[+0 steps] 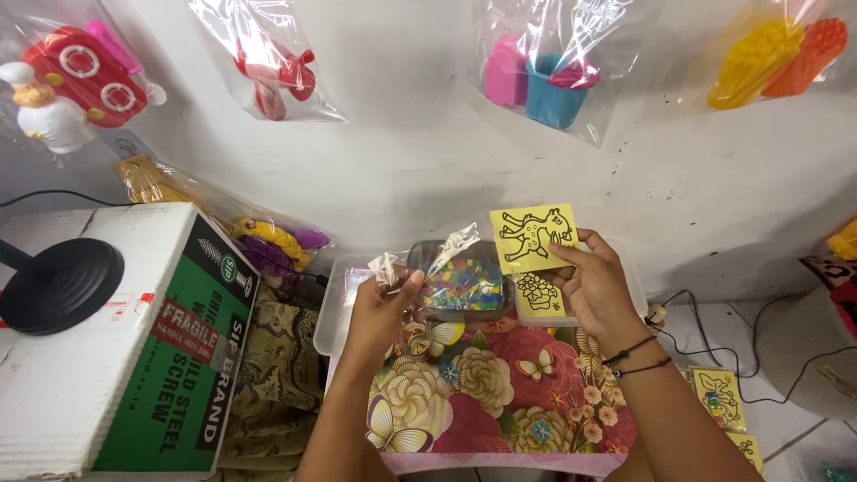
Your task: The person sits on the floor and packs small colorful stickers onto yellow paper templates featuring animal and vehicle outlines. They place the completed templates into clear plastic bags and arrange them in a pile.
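Note:
My right hand [595,287] holds up a small yellow card [534,236] printed with a black outline of a four-legged animal. My left hand [379,308] pinches a small clear plastic bag [386,266] by its top. Both hands hover over a floral-patterned tray or board [486,393]. Just beyond them lie a bag of small multicoloured pieces [462,286] and a stack of more yellow cards [539,295] with a flower outline on top.
A clear plastic bin [332,317] sits behind the floral board. A white and green cardboard box [116,357] with a black round lamp base [61,284] stands left. Bagged toys hang on the white wall. More yellow cards [721,397] and cables lie right.

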